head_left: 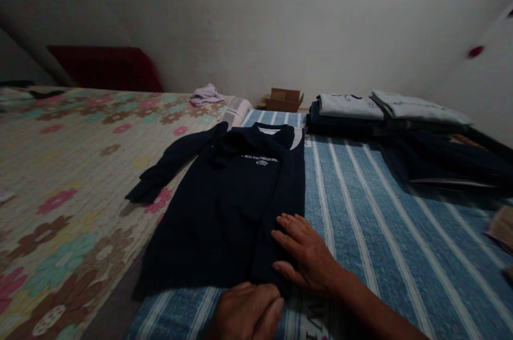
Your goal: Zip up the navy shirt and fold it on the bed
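Observation:
A dark navy sweatshirt (224, 211) with small white lettering and a crest lies spread front-up, collar away from me. One sleeve stretches out to the left; the other seems folded down along the right side of the body. My right hand (306, 252) rests flat on that right side near the bottom, fingers apart. At the lower hem my left hand (244, 310) is closed, its curled fingers and thumb against the edge of the cloth. Those fingertips are partly hidden.
Folded grey shirts (350, 107) sit on dark clothes at the back right. Dark folded garments (449, 161) lie nearer. A cardboard box (284, 99) and a pale pink cloth (206, 95) are at the back. Blue striped bedding (360, 190) meets a flowered cover (92, 169).

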A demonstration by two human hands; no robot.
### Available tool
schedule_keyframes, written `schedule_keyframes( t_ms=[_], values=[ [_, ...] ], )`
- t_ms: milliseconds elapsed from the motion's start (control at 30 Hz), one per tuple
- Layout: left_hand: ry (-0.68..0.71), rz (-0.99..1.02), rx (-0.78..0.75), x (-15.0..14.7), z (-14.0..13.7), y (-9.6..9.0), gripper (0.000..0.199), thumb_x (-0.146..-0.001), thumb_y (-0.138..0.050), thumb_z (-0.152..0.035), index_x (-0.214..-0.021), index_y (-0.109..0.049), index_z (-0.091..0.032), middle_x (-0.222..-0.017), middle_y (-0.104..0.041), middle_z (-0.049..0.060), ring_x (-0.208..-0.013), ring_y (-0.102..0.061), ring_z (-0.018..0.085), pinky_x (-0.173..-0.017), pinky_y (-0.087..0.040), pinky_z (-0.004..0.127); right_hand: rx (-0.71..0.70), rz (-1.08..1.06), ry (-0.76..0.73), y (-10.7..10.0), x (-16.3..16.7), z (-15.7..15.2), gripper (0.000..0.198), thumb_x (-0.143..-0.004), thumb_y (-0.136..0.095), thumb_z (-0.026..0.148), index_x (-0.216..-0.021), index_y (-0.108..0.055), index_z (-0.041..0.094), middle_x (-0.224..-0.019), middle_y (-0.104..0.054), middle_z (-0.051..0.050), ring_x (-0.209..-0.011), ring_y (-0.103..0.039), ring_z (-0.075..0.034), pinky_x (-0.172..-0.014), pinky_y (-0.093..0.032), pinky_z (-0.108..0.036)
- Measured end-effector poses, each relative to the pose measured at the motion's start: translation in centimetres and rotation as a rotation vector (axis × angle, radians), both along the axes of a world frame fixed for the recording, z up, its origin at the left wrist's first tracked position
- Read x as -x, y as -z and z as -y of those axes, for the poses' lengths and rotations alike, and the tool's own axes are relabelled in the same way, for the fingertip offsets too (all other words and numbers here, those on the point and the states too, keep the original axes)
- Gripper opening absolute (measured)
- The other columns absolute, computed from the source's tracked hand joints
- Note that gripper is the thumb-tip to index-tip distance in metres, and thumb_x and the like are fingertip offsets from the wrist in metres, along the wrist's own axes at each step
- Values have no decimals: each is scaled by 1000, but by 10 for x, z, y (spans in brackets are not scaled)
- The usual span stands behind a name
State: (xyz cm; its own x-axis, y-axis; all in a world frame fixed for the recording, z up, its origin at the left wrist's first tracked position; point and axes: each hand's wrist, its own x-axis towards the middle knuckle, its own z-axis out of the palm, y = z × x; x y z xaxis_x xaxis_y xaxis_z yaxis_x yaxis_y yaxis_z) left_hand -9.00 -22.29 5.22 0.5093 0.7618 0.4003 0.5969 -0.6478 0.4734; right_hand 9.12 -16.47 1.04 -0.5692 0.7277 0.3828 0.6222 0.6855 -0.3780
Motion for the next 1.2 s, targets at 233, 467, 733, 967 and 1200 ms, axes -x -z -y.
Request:
schedule_keyframes(
  t_ms=[233, 467, 733, 967, 1200],
  values=[
    [-102, -89, -101, 8, -37, 10, 23, -85, -39, -10, -102, -53, -18, -90, -66, 3, -81, -62, 15, -74, -51, 27, -76, -7, 92, 9, 30, 30, 58, -79, -60, 39, -126, -47, 9, -133, -46, -20, -128, -35, -30, -103, -34, -50],
    [-59, -146, -98, 20, -40, 30, 28, -86, -38, -9, -107, -54, -18, -96, -64, 4, -91, -60, 16, -82, -50, 29, -264, -108, -5, 12, 14, 46, 38, -78, -57, 22, -113, -53, 10, -122, -56, -18, -125, -39, -29, -96, -43, -46],
    [-132, -96, -75, 21, -42, 25, 26, -86, -42, -13, -107, -55, -19, -98, -64, 4, -94, -60, 14, -83, -50, 25, -364, -280, 104, 6, -14, 42, 24, -79, -49, 7, -100, -57, 15, -101, -66, -14, -105, -58, -23, -87, -51, -40],
    [-258, -268, 87, -2, -97, -6, 24, -85, -42, -18, -101, -59, -17, -98, -64, 7, -93, -60, 19, -82, -47, 32, -503, -182, 29, 14, 13, 31, 14, -82, -47, 17, -90, -59, 16, -96, -69, -10, -100, -61, -22, -87, -51, -39],
    [-492, -359, 498, -49, -204, -4, 33, -77, -53, -43, -90, -62, -14, -99, -66, 14, -95, -61, 28, -73, -44, 32, -660, -129, -9, 33, 21, 17, 15, -87, -45, 23, -86, -59, 20, -91, -69, -6, -93, -62, -19, -82, -52, -34]
  ],
)
